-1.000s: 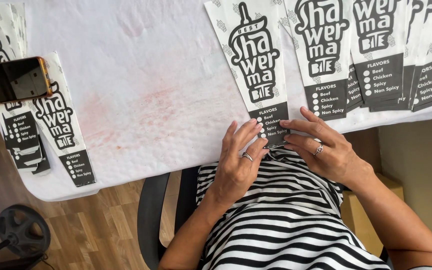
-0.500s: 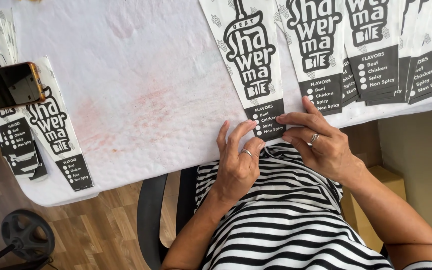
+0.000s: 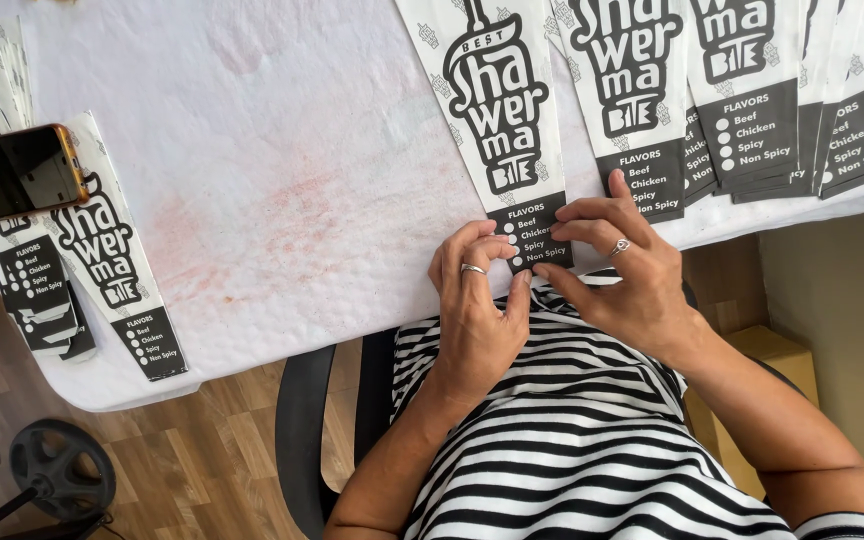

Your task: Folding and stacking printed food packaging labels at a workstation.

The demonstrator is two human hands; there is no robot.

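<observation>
A: Pinching the dark bottom end of the paper sleeve, both hands work at the near edge of the table. Left hand has thumb and forefinger closed on the end; right hand nips it from the other side w/ thumb under, fingers on top.

B: What can go wrong?

A: I think the thin paper can crease or tear if the two hands pull apart. Also the sleeve hangs over the edge, so it can slip to the lap if the grip loosens.

B: And around?

A: White table cover w/ a faint pink stain, more sleeves fanned at right, a pile at left under a phone. Wood floor, black chair, cardboard box.
</observation>
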